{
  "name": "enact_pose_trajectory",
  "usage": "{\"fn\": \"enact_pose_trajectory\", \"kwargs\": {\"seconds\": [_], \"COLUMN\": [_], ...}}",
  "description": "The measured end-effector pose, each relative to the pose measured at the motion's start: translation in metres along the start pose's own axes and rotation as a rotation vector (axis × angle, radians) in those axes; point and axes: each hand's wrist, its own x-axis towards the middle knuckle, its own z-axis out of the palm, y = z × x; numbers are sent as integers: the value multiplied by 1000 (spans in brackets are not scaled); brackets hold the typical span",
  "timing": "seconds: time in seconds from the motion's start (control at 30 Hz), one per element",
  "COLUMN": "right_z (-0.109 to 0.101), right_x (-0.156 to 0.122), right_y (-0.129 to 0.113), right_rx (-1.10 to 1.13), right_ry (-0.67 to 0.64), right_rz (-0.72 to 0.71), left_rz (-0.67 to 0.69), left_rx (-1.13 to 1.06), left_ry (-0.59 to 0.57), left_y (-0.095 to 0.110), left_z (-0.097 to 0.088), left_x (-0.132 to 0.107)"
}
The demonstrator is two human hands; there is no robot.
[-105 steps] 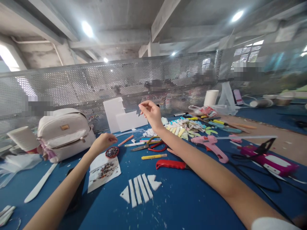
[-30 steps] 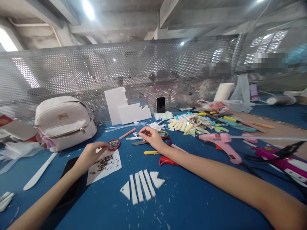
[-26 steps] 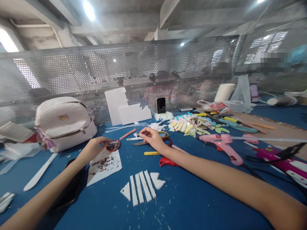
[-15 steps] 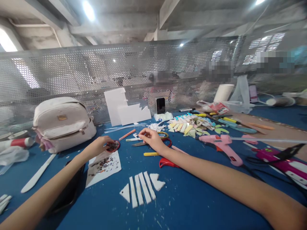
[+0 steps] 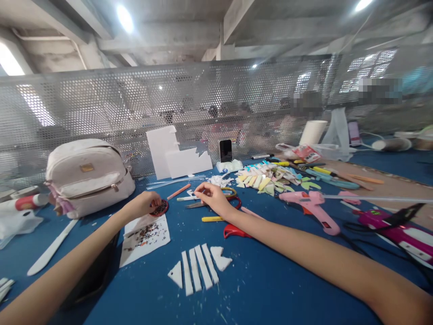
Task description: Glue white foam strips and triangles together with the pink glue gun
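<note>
My left hand (image 5: 146,204) has its fingers curled down into a small round red dish (image 5: 164,209) of dark, glittery bits. Whatever its fingertips pinch is hidden. Under and in front of the dish lies a white paper sheet (image 5: 158,242) scattered with similar bits. My right hand (image 5: 212,197) hovers over scissors (image 5: 193,205), thumb and forefinger brought together in a pinch. Anything between those fingertips is too small to name. Nearer to me, white foam-like pieces (image 5: 199,268) lie flat in a fish-skeleton shape: a triangular head, several strips and a notched tail.
A white backpack (image 5: 88,178) stands at the left. A pink glue gun (image 5: 313,205) and a magenta tool (image 5: 389,228) lie at the right. Behind are a pile of coloured scraps (image 5: 267,177), a propped phone (image 5: 225,150) and white boards (image 5: 162,153). A yellow pen (image 5: 212,219) lies by my right wrist.
My left fingers have curled slightly further down at the red dish. My right hand stays almost the same, and the view has shifted a little.
</note>
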Motion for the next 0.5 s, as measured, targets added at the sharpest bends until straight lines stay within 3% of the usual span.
{"fn": "enact_pose_trajectory", "kwargs": {"seconds": [0.27, 0.5], "right_z": [0, -1], "right_x": [0, -1], "right_y": [-1, 0], "right_rx": [3, -2], "right_ry": [-3, -8], "right_rz": [-7, -1], "left_rz": [-51, -76], "left_rx": [27, -1], "left_ry": [25, 85], "left_y": [8, 17], "left_z": [-2, -13], "left_x": [0, -17]}}
